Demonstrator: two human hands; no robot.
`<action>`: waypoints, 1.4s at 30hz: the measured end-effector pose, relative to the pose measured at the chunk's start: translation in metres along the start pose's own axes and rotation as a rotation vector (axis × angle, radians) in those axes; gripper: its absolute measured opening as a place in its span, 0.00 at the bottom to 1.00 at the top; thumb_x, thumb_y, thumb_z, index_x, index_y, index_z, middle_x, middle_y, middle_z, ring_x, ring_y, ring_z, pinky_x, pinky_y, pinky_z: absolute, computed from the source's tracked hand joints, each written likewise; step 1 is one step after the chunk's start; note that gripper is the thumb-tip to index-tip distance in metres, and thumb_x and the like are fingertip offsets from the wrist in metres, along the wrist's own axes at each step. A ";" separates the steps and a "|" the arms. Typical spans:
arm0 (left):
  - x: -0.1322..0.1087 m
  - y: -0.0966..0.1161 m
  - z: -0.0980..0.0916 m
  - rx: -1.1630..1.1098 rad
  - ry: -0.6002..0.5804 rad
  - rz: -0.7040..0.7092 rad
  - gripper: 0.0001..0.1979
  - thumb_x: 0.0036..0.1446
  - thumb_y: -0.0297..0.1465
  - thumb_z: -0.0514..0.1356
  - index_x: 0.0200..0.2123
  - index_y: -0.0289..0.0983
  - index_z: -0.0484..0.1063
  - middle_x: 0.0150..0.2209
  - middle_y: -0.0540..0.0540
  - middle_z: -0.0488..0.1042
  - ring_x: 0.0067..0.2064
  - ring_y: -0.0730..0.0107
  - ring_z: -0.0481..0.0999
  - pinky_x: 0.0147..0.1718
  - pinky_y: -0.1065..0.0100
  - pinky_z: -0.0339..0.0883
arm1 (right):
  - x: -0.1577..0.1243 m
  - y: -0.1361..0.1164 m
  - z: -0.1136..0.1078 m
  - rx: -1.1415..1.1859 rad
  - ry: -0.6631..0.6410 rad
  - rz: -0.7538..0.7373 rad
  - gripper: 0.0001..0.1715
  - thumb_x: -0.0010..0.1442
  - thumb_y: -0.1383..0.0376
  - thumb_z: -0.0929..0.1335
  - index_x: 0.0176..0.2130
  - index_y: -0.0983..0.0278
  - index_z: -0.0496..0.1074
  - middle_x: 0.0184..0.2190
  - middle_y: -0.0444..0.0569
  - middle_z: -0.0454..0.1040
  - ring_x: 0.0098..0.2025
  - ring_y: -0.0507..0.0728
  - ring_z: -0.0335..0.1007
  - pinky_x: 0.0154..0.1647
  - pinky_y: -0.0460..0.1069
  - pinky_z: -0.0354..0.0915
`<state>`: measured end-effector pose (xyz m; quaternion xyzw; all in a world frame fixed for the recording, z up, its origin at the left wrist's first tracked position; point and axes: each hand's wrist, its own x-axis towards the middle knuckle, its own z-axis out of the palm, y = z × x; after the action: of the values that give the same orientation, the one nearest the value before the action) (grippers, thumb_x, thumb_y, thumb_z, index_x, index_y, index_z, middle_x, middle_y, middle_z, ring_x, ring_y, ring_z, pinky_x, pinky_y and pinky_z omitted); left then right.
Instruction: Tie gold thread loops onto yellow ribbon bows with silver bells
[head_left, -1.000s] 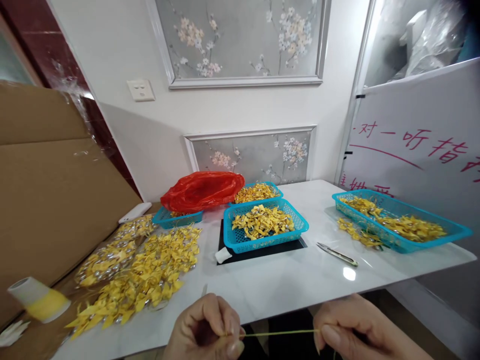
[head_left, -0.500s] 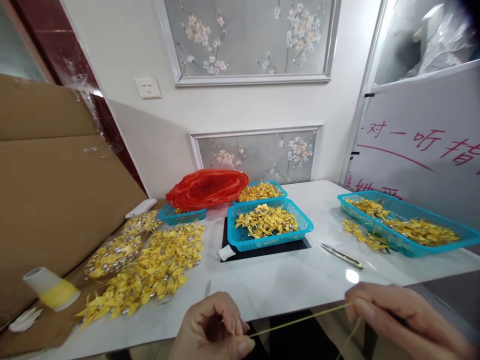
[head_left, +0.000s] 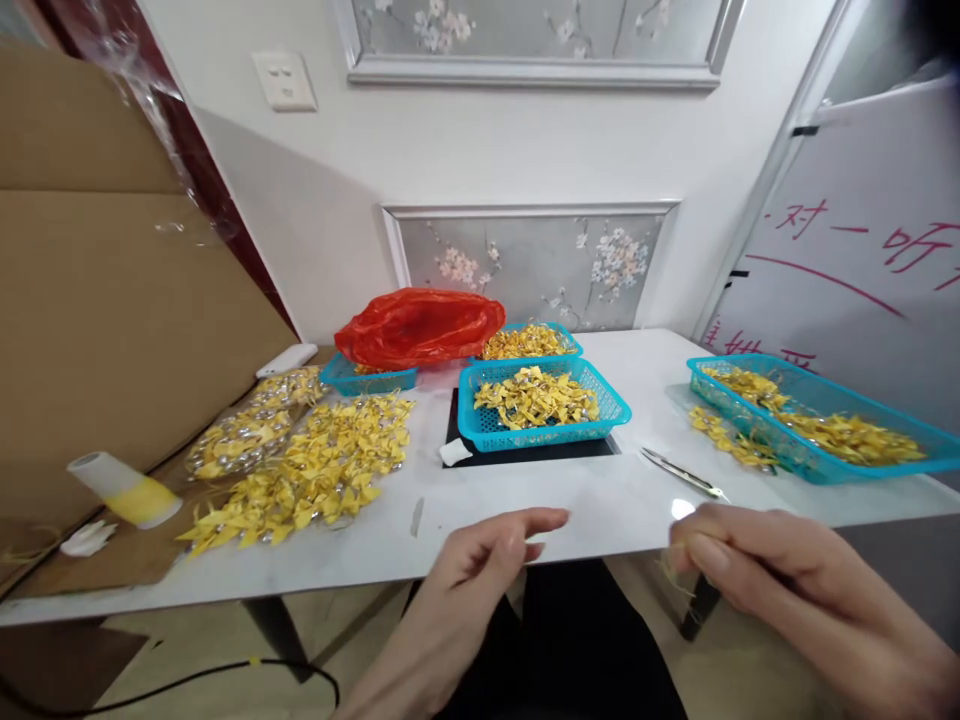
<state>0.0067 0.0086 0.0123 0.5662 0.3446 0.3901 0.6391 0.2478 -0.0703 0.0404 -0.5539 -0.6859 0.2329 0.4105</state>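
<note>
My left hand (head_left: 484,570) is over the table's front edge, its index finger stretched out and nothing visible in its grasp. To its right, my right hand (head_left: 772,575) is closed in a pinch. Thin ends of yellow cord (head_left: 670,572) stick out below those fingertips; the rest is hidden in the hand. Just beyond the right hand lies a slim pair of metal thread snips or tweezers (head_left: 684,474). A heap of yellow ribbon pieces with silvery beads (head_left: 322,470) spreads over the table to the left.
A blue basket (head_left: 551,440) of yellow pieces stands mid-table on a black panel. Another blue basket (head_left: 832,463) is at the right, with loose pieces beside it. A red plastic bag (head_left: 420,330) lies at the back. A yellow-wound cone (head_left: 124,490) rests by the cardboard (head_left: 97,300).
The yellow cord stretched between my hands is no longer taut there. My left hand has let go and straightened its fingers; my right stays pinched. The view has tilted down.
</note>
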 end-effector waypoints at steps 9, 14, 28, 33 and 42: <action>0.006 -0.028 0.003 0.065 -0.072 -0.146 0.23 0.67 0.43 0.50 0.46 0.36 0.80 0.47 0.36 0.83 0.51 0.51 0.81 0.47 0.54 0.75 | 0.039 -0.016 0.003 0.012 0.021 -0.136 0.23 0.69 0.52 0.62 0.29 0.61 0.75 0.24 0.44 0.72 0.26 0.52 0.65 0.26 0.43 0.62; 0.041 -0.022 -0.050 0.583 0.314 0.106 0.13 0.62 0.33 0.59 0.46 0.35 0.80 0.49 0.36 0.81 0.52 0.46 0.78 0.55 0.50 0.67 | 0.041 -0.006 0.007 -0.031 0.038 -0.130 0.24 0.68 0.50 0.62 0.32 0.59 0.77 0.29 0.45 0.77 0.31 0.54 0.72 0.28 0.43 0.65; 0.104 -0.031 -0.089 1.404 0.279 0.096 0.15 0.64 0.34 0.60 0.53 0.37 0.71 0.52 0.41 0.74 0.47 0.58 0.78 0.44 0.52 0.74 | 0.042 0.007 0.008 -0.055 -0.008 -0.108 0.20 0.68 0.54 0.62 0.31 0.57 0.76 0.26 0.40 0.74 0.26 0.51 0.67 0.24 0.42 0.62; 0.116 -0.030 -0.086 1.416 0.274 0.037 0.15 0.64 0.34 0.61 0.53 0.37 0.71 0.53 0.41 0.74 0.47 0.57 0.77 0.44 0.52 0.74 | 0.045 0.001 0.010 0.034 -0.007 -0.089 0.20 0.68 0.55 0.63 0.30 0.59 0.76 0.26 0.41 0.75 0.27 0.50 0.67 0.27 0.42 0.61; 0.077 -0.013 -0.059 1.117 0.284 0.165 0.12 0.64 0.30 0.60 0.49 0.35 0.74 0.52 0.38 0.77 0.52 0.54 0.76 0.50 0.50 0.69 | 0.049 -0.010 0.012 0.137 -0.087 -0.073 0.23 0.70 0.53 0.61 0.31 0.61 0.74 0.29 0.45 0.75 0.29 0.52 0.66 0.27 0.45 0.59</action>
<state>-0.0085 0.1032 -0.0078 0.7846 0.5353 0.2698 0.1585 0.2300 -0.0242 0.0561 -0.4883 -0.7054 0.2879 0.4255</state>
